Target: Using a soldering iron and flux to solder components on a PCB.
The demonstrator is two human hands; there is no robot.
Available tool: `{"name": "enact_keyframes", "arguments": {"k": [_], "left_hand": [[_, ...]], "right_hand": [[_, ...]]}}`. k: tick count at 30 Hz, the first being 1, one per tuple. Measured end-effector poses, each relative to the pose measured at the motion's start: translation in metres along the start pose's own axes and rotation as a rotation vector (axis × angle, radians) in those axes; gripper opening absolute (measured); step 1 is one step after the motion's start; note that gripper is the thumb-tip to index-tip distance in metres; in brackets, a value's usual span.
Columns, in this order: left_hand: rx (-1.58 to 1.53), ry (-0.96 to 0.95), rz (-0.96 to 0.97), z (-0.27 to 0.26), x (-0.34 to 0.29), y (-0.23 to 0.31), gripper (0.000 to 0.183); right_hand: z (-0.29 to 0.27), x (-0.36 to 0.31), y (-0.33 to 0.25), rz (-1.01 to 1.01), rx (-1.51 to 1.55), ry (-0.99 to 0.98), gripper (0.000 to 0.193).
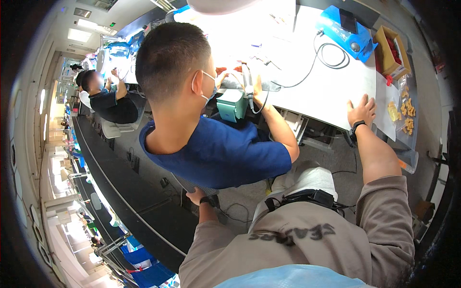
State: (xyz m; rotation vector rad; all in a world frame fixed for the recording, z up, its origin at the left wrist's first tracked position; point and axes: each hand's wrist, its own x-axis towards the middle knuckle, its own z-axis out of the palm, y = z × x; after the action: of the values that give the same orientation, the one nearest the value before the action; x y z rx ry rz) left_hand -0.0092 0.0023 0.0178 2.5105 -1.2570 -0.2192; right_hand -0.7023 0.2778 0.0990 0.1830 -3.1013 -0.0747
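Note:
My right hand [361,111] rests on the right part of the white tabletop [307,81], fingers spread and holding nothing. Low on the left, my left hand [196,196] is closed on the top of a dark chair back [185,182], its fingers partly hidden. A co-worker in a blue shirt [221,151] and a face mask sits in front of me. In that person's hands are a corded rotary handpiece [248,82] and a small reddish piece [222,70].
A blue control box [343,36] with a knob and a coiled cable [332,56] stands at the far right. Beside it is a cardboard box [388,53] with red items. Several yellowish pieces [408,113] lie beyond my right hand. A green box [232,105] sits at the table's front edge.

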Motion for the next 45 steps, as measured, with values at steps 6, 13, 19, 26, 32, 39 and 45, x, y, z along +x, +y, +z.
{"name": "enact_keyframes", "arguments": {"k": [6,13,19,26,32,39,45], "left_hand": [[-0.005,0.047,0.011,-0.001,-0.009,0.010,0.058],[0.030,-0.015,-0.002,-0.004,-0.009,0.013,0.060],[0.027,0.000,-0.012,-0.002,-0.006,0.008,0.063],[0.000,-0.031,-0.037,-0.004,-0.006,0.009,0.063],[-0.013,-0.033,-0.022,-0.005,-0.010,0.013,0.058],[-0.011,0.003,-0.001,0.001,0.003,-0.002,0.058],[-0.039,0.003,-0.001,0.004,-0.004,0.003,0.061]], "right_hand": [[-0.002,0.000,0.000,0.011,-0.009,-0.008,0.085],[0.004,0.001,0.003,0.008,-0.001,0.017,0.085],[0.001,0.000,0.002,0.001,0.003,0.015,0.085],[0.003,0.001,0.002,0.004,-0.012,0.010,0.084],[0.002,0.000,0.003,0.004,0.006,0.014,0.084],[-0.003,-0.001,-0.001,0.001,0.013,-0.014,0.085],[0.002,0.001,0.002,0.006,-0.004,-0.005,0.085]]}}
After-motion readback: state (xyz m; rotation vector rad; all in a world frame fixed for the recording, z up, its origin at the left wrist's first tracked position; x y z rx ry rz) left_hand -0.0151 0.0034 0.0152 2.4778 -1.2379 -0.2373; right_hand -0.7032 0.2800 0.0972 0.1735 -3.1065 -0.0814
